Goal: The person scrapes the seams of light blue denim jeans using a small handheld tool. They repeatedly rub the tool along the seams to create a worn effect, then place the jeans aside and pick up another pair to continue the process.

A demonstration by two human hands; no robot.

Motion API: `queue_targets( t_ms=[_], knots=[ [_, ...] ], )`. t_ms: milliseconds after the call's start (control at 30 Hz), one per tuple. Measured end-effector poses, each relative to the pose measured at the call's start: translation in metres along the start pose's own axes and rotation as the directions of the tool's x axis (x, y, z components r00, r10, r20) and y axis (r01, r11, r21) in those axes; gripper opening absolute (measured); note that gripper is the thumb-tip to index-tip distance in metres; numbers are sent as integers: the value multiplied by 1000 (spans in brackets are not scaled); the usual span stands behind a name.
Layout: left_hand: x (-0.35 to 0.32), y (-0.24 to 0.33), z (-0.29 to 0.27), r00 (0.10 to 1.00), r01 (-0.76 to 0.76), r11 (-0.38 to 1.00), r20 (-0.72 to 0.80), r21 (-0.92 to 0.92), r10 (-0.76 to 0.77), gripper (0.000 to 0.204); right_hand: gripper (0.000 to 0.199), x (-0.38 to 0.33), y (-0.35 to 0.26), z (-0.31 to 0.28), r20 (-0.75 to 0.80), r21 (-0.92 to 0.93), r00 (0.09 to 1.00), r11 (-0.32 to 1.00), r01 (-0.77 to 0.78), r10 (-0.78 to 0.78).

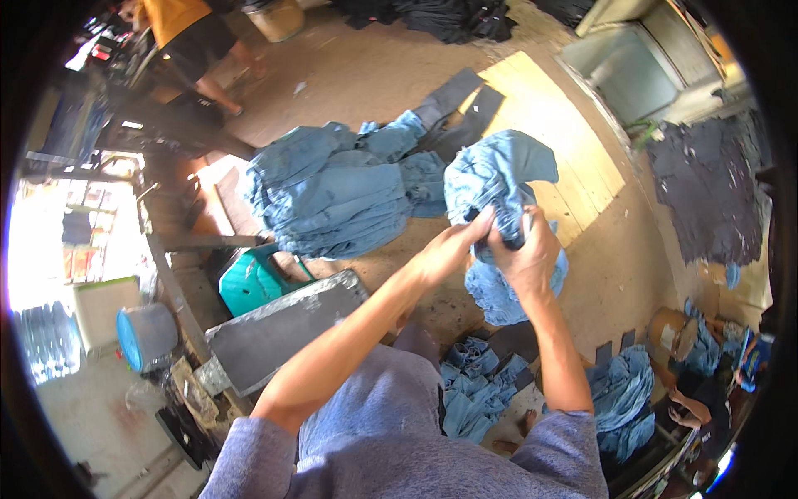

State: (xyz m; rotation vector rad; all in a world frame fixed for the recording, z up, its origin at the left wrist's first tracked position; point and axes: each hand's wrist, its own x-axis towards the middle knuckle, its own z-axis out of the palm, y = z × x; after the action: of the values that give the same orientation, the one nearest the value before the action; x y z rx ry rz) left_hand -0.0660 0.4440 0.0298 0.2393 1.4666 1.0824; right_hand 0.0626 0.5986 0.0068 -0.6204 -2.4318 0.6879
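Observation:
In front of me, both of my hands are closed on a bunched light blue denim garment (486, 170). My left hand (465, 237) grips its lower left side, and my right hand (532, 254) grips close beside it, with folds between the fingers. One flap sticks out to the upper right. More pale blue denim (505, 293) shows below my hands; whether it belongs to the same piece, I cannot tell. Left of the garment, a large heap of blue denim (332, 195) lies on the floor, with dark grey cloth pieces (457, 104) at its far end.
Sunlit wooden boards (553, 125) lie beyond my hands. A dark bench (287, 333) and a green stool (247, 281) stand at left. More denim (482, 391) lies near my feet. Dark cloth (706, 187) is piled at right. People are at far left (187, 37) and lower right (698, 407).

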Motion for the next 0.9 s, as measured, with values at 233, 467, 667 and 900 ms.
queue_targets(
  t_ms=[233, 467, 667, 900],
  knots=[
    [33, -63, -90, 974, -156, 519, -44, -840, 222, 39, 35, -74, -79, 114, 120, 57, 990, 996, 62, -69],
    [-47, -139, -124, 960, -241, 310, -272, -920, -60, 47, 36, -176, -120, 117, 353, 157, 936, 985, -69, 10],
    [-152, -212, -118, 920, -178, 336, -278, -925, -277, 52, 32, -245, -207, 94, 576, 320, 817, 927, -195, -26],
    [-271, -286, -224, 833, -258, 344, -389, -903, -394, 38, 35, -256, -313, 155, 776, 435, 557, 891, -134, -295]
  ],
)
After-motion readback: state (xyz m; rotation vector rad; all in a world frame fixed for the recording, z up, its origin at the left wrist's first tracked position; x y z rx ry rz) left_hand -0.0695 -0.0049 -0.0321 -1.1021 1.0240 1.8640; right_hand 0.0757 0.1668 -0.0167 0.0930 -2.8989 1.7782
